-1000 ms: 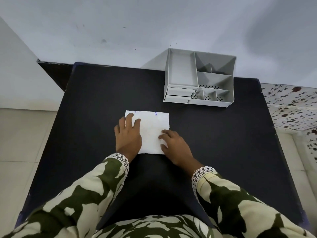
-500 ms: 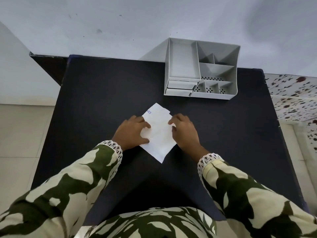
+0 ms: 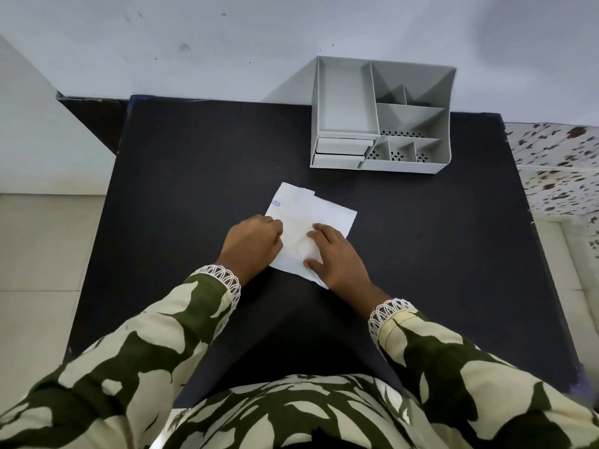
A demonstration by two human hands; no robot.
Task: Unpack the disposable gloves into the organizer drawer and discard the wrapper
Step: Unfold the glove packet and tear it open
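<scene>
A white glove packet [image 3: 311,218] with blue lettering lies turned at an angle on the black table [image 3: 194,176]. My left hand [image 3: 251,244] pinches its left edge with curled fingers. My right hand [image 3: 335,257] presses on its lower right part, fingers spread over the wrapper. The grey organizer [image 3: 382,115] stands at the table's far edge, with two shut drawers [image 3: 340,152] at its front left and open compartments above and to the right. No gloves show outside the packet.
A pale wall rises behind the table. Tiled floor lies to the left, and a speckled white surface [image 3: 557,163] borders the table on the right. My patterned sleeves fill the lower part of the view.
The packet has turned from square to angled and shifted right. My left hand went from lying flat on it to pinching its left edge; my right hand slid onto its lower right.
</scene>
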